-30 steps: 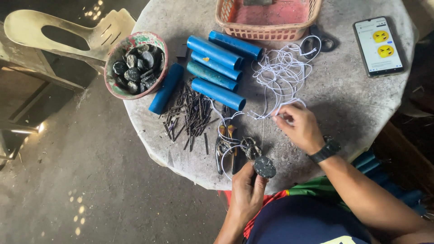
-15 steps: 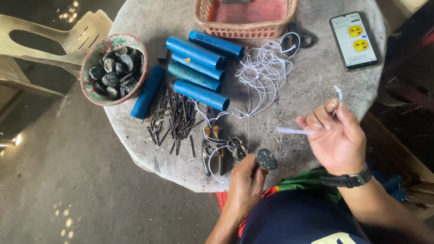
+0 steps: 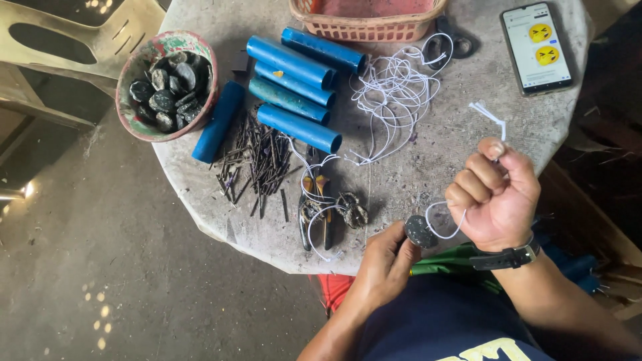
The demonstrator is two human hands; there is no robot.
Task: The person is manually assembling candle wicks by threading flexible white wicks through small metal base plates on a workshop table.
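Note:
My left hand pinches a small dark round disc at the near edge of the round grey table. My right hand is closed on a length of white string, raised just right of the disc. The string loops down from my fist toward the disc and its loose end sticks up above my thumb. A tangle of white string lies in the middle of the table. Pliers wrapped with string lie just left of my left hand.
Several blue pipe pieces and a pile of dark nails lie at centre left. A bowl of dark discs sits on the left edge. A pink basket, scissors and a phone are at the back. A plastic chair stands left.
My right hand lifted a string off the tangle, drew it right, then closed into a fist nearer the disc. My left hand kept the disc and rose slightly.

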